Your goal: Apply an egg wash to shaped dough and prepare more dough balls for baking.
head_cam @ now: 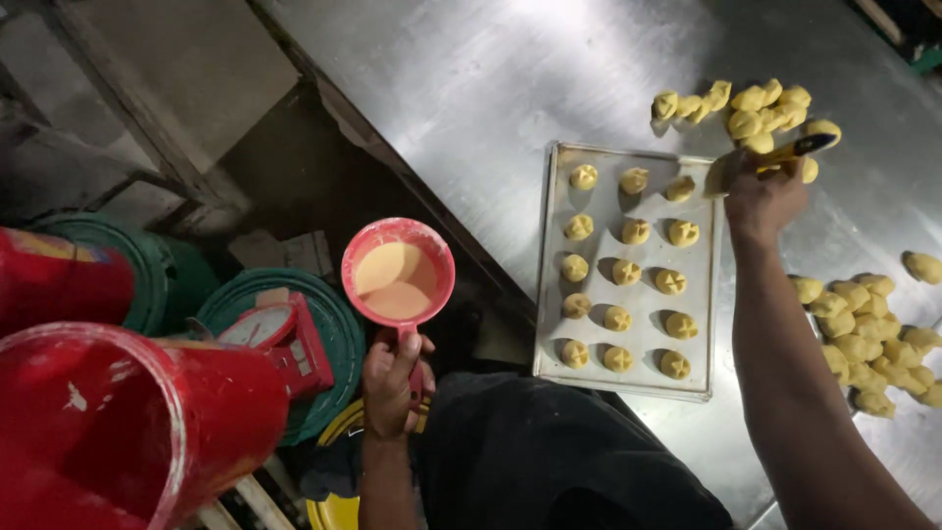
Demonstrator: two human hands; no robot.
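Egg-wash cup in one hand, brush in the other

Left hand (391,385) has its fingers wrapped round the handle of a red cup (398,271) of pale orange liquid, held level off the worktop (471,88) edge — probably so nothing spills. Right hand (760,201) pinches a yellow-handled brush (797,149) over the baking tray's (708,294) far corner, near the yellow dough pieces (628,273).
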